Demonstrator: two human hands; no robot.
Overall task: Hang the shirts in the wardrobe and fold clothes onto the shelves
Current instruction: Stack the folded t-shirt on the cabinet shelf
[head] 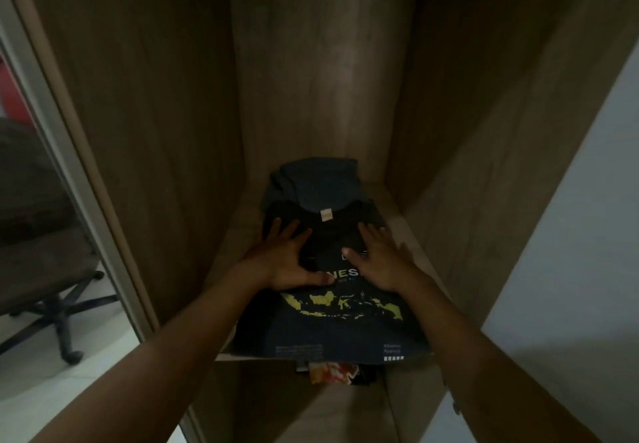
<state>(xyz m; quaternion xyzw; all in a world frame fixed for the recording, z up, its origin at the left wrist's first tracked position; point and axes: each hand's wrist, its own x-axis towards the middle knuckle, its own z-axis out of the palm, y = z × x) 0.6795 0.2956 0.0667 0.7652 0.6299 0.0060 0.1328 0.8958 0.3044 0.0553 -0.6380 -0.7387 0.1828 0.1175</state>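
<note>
A dark folded T-shirt (332, 325) with a yellow map print and white lettering lies on the wooden wardrobe shelf (408, 231), its front edge overhanging the shelf lip. My left hand (287, 259) and my right hand (380, 259) both press flat on its upper half, fingers spread. Behind it, a second dark folded garment (318, 183) sits at the back of the shelf. On the shelf below, a patch of orange and white patterned cloth (332, 371) shows.
Wooden side walls (155, 131) close the compartment in on the left and right. The white wardrobe door (570, 269) stands open at the right. An office chair (52, 287) stands on the pale floor at the left, outside the wardrobe.
</note>
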